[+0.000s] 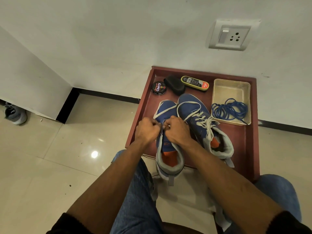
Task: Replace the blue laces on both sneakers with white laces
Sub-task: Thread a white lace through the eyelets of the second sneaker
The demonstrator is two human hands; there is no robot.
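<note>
Working at the near edge of the red tray-like bench (249, 149), the person bends both forearms over the left sneaker (168, 149), whose heel overhangs that near edge. The left hand (146, 130) and the right hand (177, 130) sit knuckle to knuckle over the sneaker's eyelet rows. Both sets of fingers are curled tight; they appear to pinch the white lace (164, 109), though the contact points are hidden beneath the knuckles. A loop of that lace runs forward around the toe.

Just beside it, toward the right, stands the right sneaker (199, 119), already threaded with its own white lace (206, 123), the ends lying loose over the tongue.

At the far right corner rests a shallow cream tray (217, 88) holding the removed blue laces (229, 109) in a coil, with one end trailing over its near rim. Along the far edge lie a round polish tin (159, 88), a black brush (174, 84) and a yellow-rimmed shoe-shine sponge (195, 83).

Judged status: the blue laces are out of both sneakers; threading of the left sneaker is in progress.

Hazards:
- Uneven pulling could leave one lace end short, forcing re-threading.
- A hard tug could tip the overhanging sneaker off the near edge.
- The slack loop at the toe could snag or twist, leaving a crossing that does not lie flat.
</note>
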